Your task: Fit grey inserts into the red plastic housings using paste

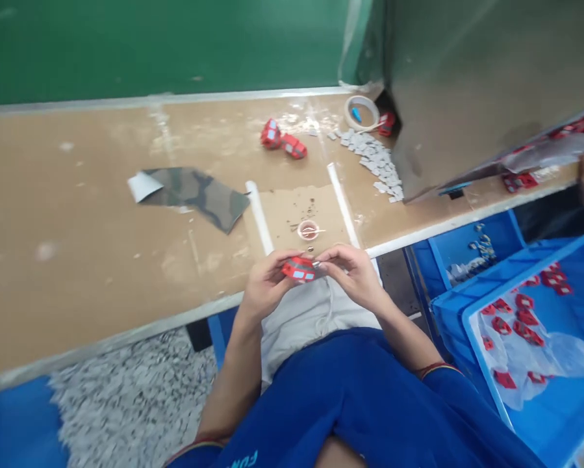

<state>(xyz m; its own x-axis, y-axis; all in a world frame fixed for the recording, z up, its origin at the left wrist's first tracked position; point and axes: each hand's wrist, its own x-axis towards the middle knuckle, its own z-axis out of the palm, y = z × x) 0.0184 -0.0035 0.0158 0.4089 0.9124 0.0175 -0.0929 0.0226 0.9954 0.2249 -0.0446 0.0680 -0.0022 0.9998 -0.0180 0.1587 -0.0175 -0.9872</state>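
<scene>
The red toy car (299,266) is sitting in the fingers of my left hand (271,278), at the near edge of the bench (77,260), right in front of my body. I am judging it light and stiff, probably hard plastic, perhaps a little slick on its smooth sides, so a gentle pinch is seeming enough. Gripping by the end is looking best, since that is leaving the pale blue windows (299,274) uncovered. My left thumb and fingers are pinching its left end, while my right hand (353,276) is gripping a small silvery piece (316,264) at its right end; whether that piece is touching the car, I cannot tell. The car is lying between my hands, just on my side of a small cup (300,229). Two other red cars (293,147) are resting farther back, well apart from my hands.
</scene>
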